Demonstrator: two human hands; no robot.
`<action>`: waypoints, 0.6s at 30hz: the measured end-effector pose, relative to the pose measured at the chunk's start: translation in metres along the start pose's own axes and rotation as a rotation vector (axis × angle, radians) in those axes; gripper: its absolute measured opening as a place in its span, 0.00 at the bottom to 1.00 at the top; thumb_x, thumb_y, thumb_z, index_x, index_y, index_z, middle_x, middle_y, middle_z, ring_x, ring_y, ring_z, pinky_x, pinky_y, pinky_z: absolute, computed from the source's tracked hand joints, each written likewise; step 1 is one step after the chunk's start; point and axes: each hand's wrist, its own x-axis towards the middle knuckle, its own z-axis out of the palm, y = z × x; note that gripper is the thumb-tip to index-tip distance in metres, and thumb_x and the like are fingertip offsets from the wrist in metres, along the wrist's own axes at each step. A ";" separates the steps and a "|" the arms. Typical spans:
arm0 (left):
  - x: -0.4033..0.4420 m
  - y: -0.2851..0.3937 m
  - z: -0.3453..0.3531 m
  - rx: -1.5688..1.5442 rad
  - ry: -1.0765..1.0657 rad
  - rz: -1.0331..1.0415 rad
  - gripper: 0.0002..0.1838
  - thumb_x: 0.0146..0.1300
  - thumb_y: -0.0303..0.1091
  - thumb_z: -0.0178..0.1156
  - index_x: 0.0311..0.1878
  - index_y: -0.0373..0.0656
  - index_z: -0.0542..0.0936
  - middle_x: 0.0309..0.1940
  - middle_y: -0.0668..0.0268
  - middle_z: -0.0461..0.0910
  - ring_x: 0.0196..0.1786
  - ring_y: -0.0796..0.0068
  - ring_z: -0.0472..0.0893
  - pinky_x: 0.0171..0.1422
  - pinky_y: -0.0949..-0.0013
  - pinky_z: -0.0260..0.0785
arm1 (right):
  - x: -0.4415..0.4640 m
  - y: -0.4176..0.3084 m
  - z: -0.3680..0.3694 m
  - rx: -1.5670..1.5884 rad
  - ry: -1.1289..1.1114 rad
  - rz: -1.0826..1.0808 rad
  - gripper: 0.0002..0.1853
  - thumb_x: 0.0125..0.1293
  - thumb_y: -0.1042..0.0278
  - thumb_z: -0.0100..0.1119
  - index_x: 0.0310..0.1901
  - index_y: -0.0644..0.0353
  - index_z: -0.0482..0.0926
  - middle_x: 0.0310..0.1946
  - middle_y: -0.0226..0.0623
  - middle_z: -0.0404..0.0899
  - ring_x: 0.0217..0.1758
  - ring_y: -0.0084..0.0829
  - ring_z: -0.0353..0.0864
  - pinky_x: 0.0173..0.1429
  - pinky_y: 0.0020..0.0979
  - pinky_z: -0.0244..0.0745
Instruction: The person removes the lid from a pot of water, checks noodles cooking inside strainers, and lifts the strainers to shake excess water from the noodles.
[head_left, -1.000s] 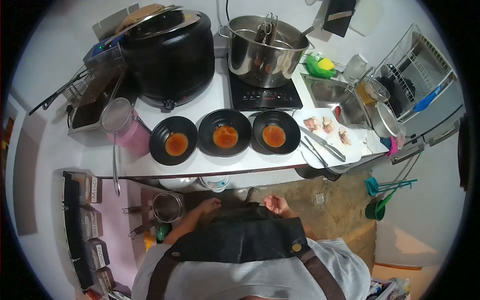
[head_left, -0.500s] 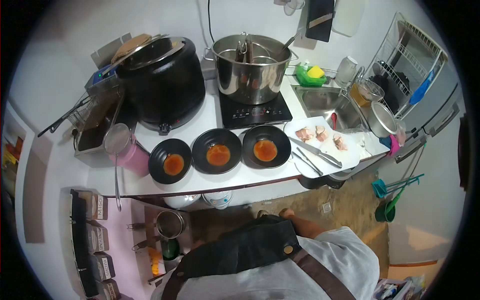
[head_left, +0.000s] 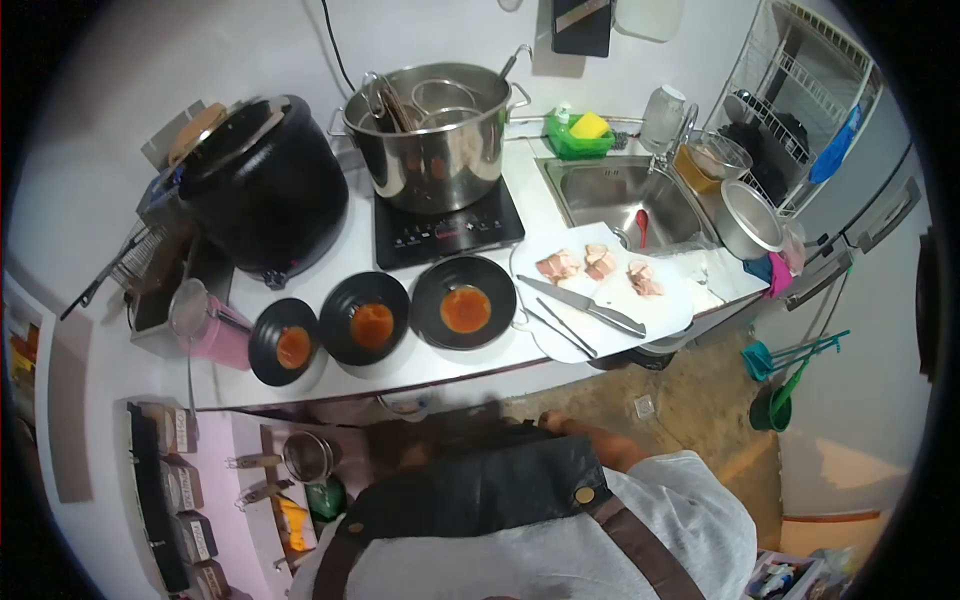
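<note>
My right hand (head_left: 553,420) shows only in part, low in front of the counter edge beyond my black apron (head_left: 480,485); its fingers are not clear. My left hand is hidden behind the apron. Three black bowls with reddish-brown liquid stand in a row on the counter: a left bowl (head_left: 262,345), a middle bowl (head_left: 342,300) and a right bowl (head_left: 440,275). Right of them lies a white cutting board (head_left: 600,335) bearing several pieces of sliced meat (head_left: 600,262), a knife (head_left: 590,305) and a thin dark utensil (head_left: 566,328). Neither hand is seen touching these.
A large steel pot (head_left: 430,165) with strainer baskets sits on an induction cooker (head_left: 450,228). Left of it is a black soup warmer (head_left: 265,190). A sink (head_left: 560,190) holding a red spoon (head_left: 642,228) lies behind the board. A pink pitcher (head_left: 222,345) stands far left.
The view has turned, so the bowls, pots and board appear further left. My right hand has shifted slightly in view. Nothing on the counter has visibly been moved.
</note>
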 end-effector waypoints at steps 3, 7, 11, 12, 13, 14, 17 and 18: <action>0.050 0.036 0.009 -0.140 0.042 0.114 0.19 0.62 0.48 0.57 0.46 0.42 0.81 0.41 0.53 0.82 0.46 0.55 0.80 0.51 0.61 0.71 | -0.014 0.017 -0.007 0.022 -0.013 0.047 0.16 0.59 0.58 0.54 0.44 0.55 0.83 0.48 0.44 0.81 0.50 0.44 0.80 0.56 0.42 0.73; 0.078 0.064 0.018 -0.165 0.042 0.119 0.19 0.62 0.48 0.57 0.47 0.44 0.81 0.41 0.55 0.82 0.46 0.57 0.81 0.51 0.61 0.71 | -0.022 0.045 -0.011 -0.193 -0.099 0.032 0.16 0.61 0.58 0.53 0.44 0.55 0.84 0.50 0.45 0.80 0.50 0.44 0.80 0.54 0.45 0.73; 0.057 0.078 0.030 -0.016 0.013 0.209 0.19 0.62 0.48 0.58 0.46 0.44 0.81 0.40 0.56 0.82 0.46 0.58 0.81 0.51 0.60 0.71 | -0.022 0.081 0.003 -0.237 -0.022 -0.221 0.16 0.60 0.57 0.55 0.43 0.57 0.84 0.48 0.46 0.81 0.49 0.41 0.81 0.49 0.43 0.76; 0.049 0.083 0.027 -0.052 -0.018 0.158 0.19 0.63 0.49 0.57 0.46 0.43 0.81 0.40 0.56 0.82 0.46 0.58 0.81 0.52 0.60 0.71 | -0.034 0.056 -0.011 -0.240 -0.110 -0.067 0.16 0.59 0.59 0.56 0.43 0.58 0.84 0.46 0.48 0.82 0.45 0.41 0.82 0.45 0.41 0.77; 0.045 0.086 0.023 -0.090 -0.050 0.105 0.19 0.63 0.49 0.57 0.45 0.43 0.81 0.40 0.56 0.82 0.46 0.58 0.81 0.52 0.60 0.71 | -0.042 0.042 -0.023 -0.243 -0.198 0.090 0.15 0.58 0.60 0.56 0.42 0.59 0.84 0.45 0.49 0.82 0.42 0.42 0.83 0.42 0.38 0.78; 0.047 0.077 0.023 -0.093 -0.043 0.102 0.19 0.63 0.49 0.57 0.45 0.43 0.81 0.40 0.56 0.82 0.46 0.58 0.81 0.52 0.60 0.71 | -0.051 0.025 -0.045 -0.249 -0.199 0.085 0.15 0.58 0.60 0.56 0.42 0.59 0.84 0.45 0.49 0.82 0.42 0.42 0.83 0.42 0.38 0.78; 0.044 0.042 0.016 -0.005 -0.095 0.027 0.19 0.64 0.49 0.57 0.46 0.42 0.81 0.42 0.57 0.82 0.47 0.60 0.81 0.53 0.62 0.71 | -0.105 -0.098 -0.162 -0.115 -0.523 -0.059 0.11 0.58 0.67 0.53 0.34 0.64 0.83 0.32 0.44 0.83 0.32 0.35 0.83 0.35 0.33 0.77; 0.032 0.039 0.009 -0.108 -0.004 0.058 0.19 0.64 0.48 0.57 0.46 0.42 0.82 0.42 0.57 0.82 0.47 0.60 0.81 0.53 0.62 0.71 | -0.131 -0.142 -0.207 -0.027 -0.493 -0.134 0.10 0.58 0.70 0.53 0.32 0.66 0.82 0.28 0.43 0.84 0.28 0.33 0.84 0.33 0.32 0.77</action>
